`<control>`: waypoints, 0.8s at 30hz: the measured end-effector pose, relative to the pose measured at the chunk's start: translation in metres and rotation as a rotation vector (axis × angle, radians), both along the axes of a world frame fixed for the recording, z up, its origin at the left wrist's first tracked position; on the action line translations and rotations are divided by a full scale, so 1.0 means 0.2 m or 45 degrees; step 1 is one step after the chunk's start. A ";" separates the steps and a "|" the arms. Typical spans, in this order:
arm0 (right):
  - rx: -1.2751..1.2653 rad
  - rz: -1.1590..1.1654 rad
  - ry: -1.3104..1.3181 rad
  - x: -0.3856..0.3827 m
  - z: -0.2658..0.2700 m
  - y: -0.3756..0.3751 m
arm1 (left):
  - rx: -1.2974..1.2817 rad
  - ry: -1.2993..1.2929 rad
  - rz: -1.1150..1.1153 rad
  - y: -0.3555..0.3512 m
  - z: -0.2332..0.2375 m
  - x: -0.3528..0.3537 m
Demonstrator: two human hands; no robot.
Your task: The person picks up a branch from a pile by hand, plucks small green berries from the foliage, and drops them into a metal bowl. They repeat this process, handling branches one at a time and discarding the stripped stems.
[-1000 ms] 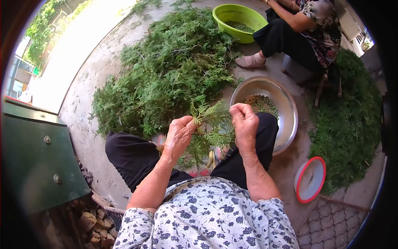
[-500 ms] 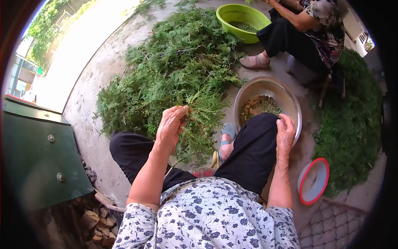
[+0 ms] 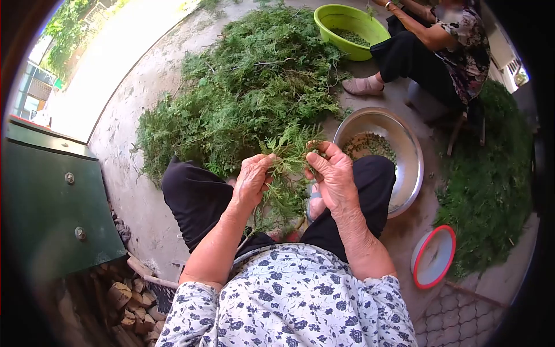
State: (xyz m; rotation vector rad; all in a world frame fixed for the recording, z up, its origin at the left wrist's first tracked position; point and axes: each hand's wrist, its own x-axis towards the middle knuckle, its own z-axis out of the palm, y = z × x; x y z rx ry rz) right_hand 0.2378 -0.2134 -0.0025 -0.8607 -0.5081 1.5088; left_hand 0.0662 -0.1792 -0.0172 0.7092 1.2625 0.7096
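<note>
My left hand (image 3: pixel 254 177) pinches a leafy green branch (image 3: pixel 278 199) between thumb and fingers, above my lap. At the right side of the same branch is my right hand (image 3: pixel 333 173), its thumb and fingers closed on the sprig tips. Whatever small piece lies between those fingertips is too small to name. Just beyond my right knee, a steel basin (image 3: pixel 409 156) holds small green pieces. A large heap of green branches (image 3: pixel 243 87) spreads on the ground in front of me.
Another person (image 3: pixel 416 58) sits at the upper right beside a lime-green basin (image 3: pixel 329 43). A second green heap (image 3: pixel 485 185) lies at the right, near a red-rimmed bowl (image 3: pixel 432 257). At the left are a green metal box (image 3: pixel 52 202) and split firewood (image 3: pixel 130 301).
My right hand has moved left from beside my right knee to the branch, and its fingers have closed there. My left hand has shifted slightly right with the branch.
</note>
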 end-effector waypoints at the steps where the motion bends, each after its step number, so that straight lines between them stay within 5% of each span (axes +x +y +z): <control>1: -0.009 -0.030 -0.054 -0.01 0.02 0.01 | 0.028 -0.057 0.013 -0.01 -0.03 0.00; 4: -0.016 0.008 -0.178 -0.01 0.06 0.01 | 0.230 -0.084 -0.132 0.00 -0.04 0.00; 5: 0.002 0.007 -0.224 -0.02 0.06 0.00 | 0.410 0.249 -0.324 0.03 -0.16 -0.05; 6: 0.020 0.004 -0.268 -0.03 0.07 0.00 | 0.411 0.244 -0.313 0.01 -0.15 -0.04; 8: 0.000 0.021 -0.392 -0.05 0.09 -0.01 | 0.999 0.806 0.027 -0.03 -0.13 0.00; 9: -0.020 0.029 -0.509 -0.05 0.10 -0.01 | 0.661 0.294 0.071 -0.04 -0.05 0.00; 12: 0.035 0.053 -0.511 -0.07 0.13 -0.02 | 0.615 -0.203 -0.241 -0.07 0.05 -0.02; 13: 0.035 0.056 -0.515 -0.07 0.13 -0.02 | 0.695 -0.177 -0.403 -0.07 0.06 -0.02; 19: 0.080 0.045 -0.650 -0.03 0.15 -0.02 | 0.751 -0.166 -0.294 -0.11 0.08 0.05; 22: 0.049 -0.055 -0.356 0.01 0.12 -0.01 | 0.603 -0.157 -0.259 -0.12 0.13 0.05; 24: 0.106 -0.133 -0.665 0.04 0.09 -0.03 | 0.604 -0.167 -0.256 -0.12 0.14 0.05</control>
